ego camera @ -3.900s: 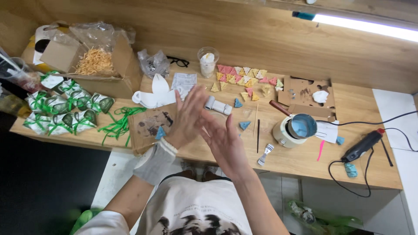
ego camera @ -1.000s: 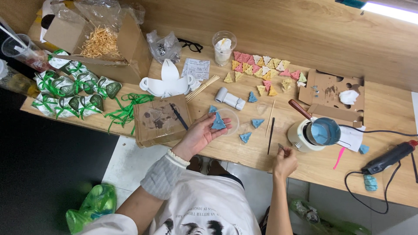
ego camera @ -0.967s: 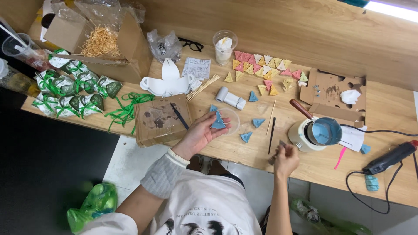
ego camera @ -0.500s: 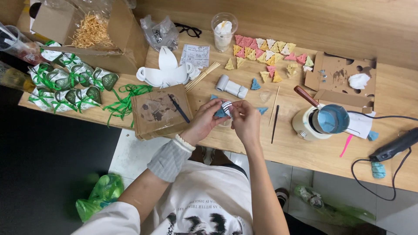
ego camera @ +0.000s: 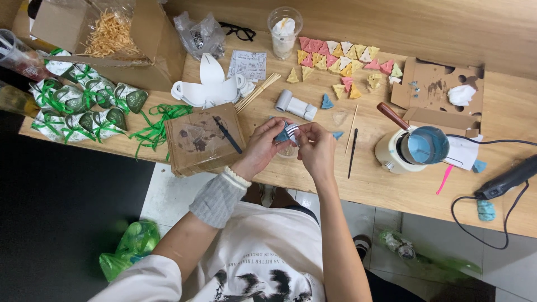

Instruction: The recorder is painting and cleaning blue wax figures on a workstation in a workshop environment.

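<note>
Grip: blue piece [ego camera: 281, 134] is being pinched between left hand [ego camera: 262, 146] and right hand [ego camera: 314, 146], both closed on it, a small silvery bit at its top.
Place: being held just above the table [ego camera: 391, 193] edge.
Handling: judged light, stiff, chippable; best taken by its flat sides.
Shapes: similar triangles [ego camera: 341, 56], matte pastel, are lying beyond; pot [ego camera: 417, 148] of blue liquid is sitting right.

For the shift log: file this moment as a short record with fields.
left hand: left hand pinches a small blue triangular piece
right hand: right hand holds a small silvery tool against that piece
surface: wooden table
left of hands: cardboard box with a dark tool on top
right of hands: pot of blue liquid
far side: coloured triangular pieces
</note>
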